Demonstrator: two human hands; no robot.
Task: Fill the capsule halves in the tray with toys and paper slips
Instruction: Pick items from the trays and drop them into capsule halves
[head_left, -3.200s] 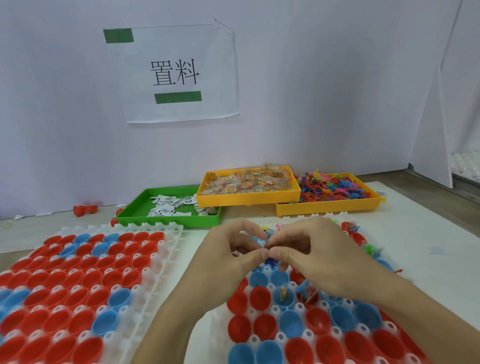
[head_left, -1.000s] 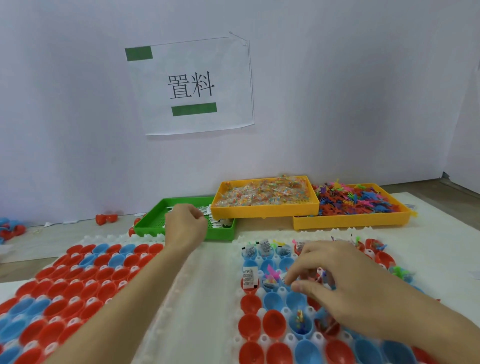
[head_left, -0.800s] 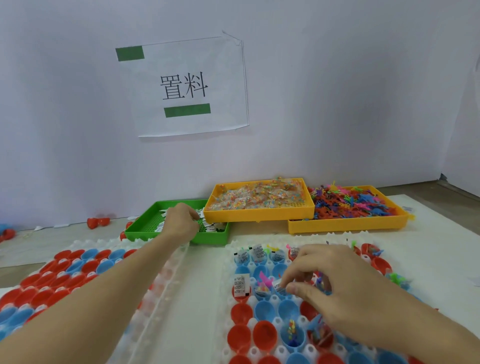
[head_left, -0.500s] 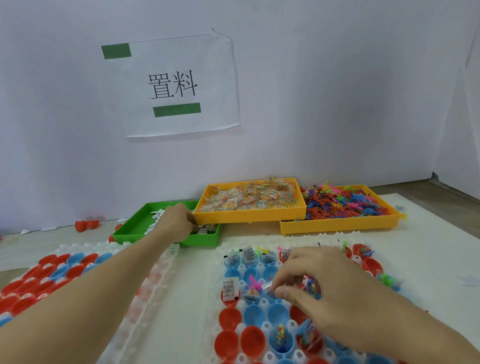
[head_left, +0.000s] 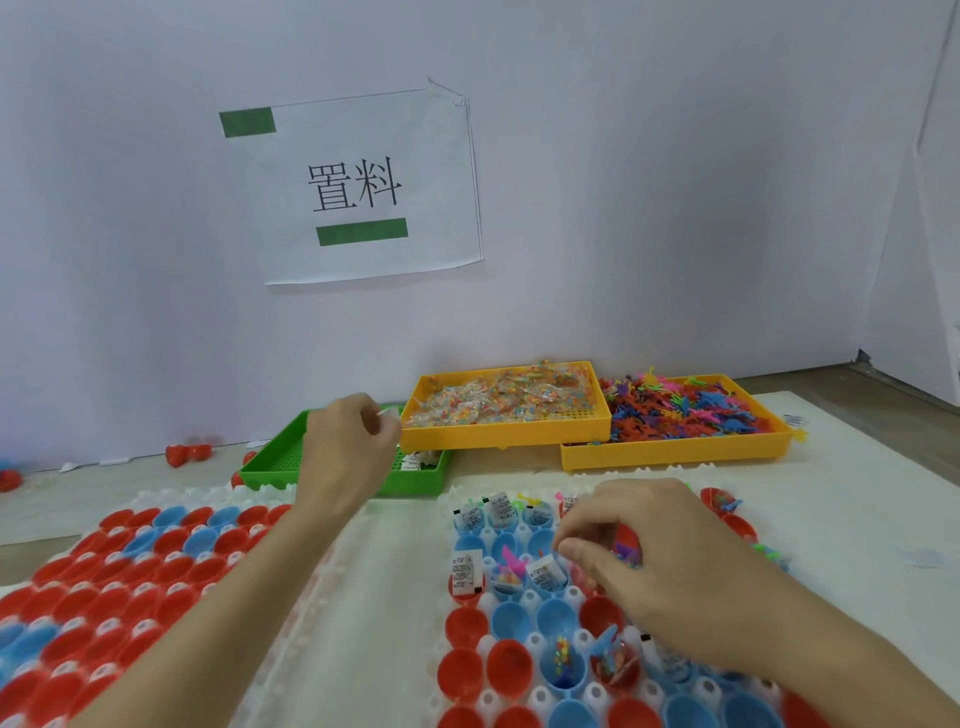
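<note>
Two hands work over the table: the left hand (head_left: 349, 448) hangs above the green tray (head_left: 270, 462) of paper slips (head_left: 422, 459), fingers curled, seemingly pinching a white slip (head_left: 387, 412), while the right hand (head_left: 655, 551), fingers curled narrow, rests over the capsule tray (head_left: 457, 493), thumb touching a slip (head_left: 544, 571) standing in a blue capsule half (head_left: 550, 590). Beyond, a wall sign (head_left: 363, 187) reads 置料.
</note>
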